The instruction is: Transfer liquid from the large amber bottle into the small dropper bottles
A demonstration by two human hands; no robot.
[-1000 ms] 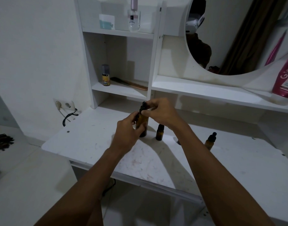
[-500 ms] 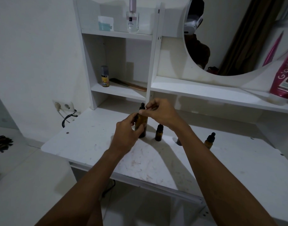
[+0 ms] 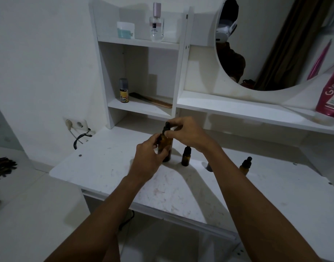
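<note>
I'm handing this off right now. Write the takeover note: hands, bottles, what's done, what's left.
Left hand: wrapped around the large amber bottle, which stands upright on the desk.
Right hand: fingers pinching the bottle's black dropper cap.
Small dropper bottles: one just right of the large bottle, capped; another farther right, capped.
Done: nothing visibly transferred.
Left: open the bottles and fill each small one.

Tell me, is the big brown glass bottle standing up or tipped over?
Standing up. The big brown glass bottle rests on the white table, left hand around it, right hand at its cap.
</note>
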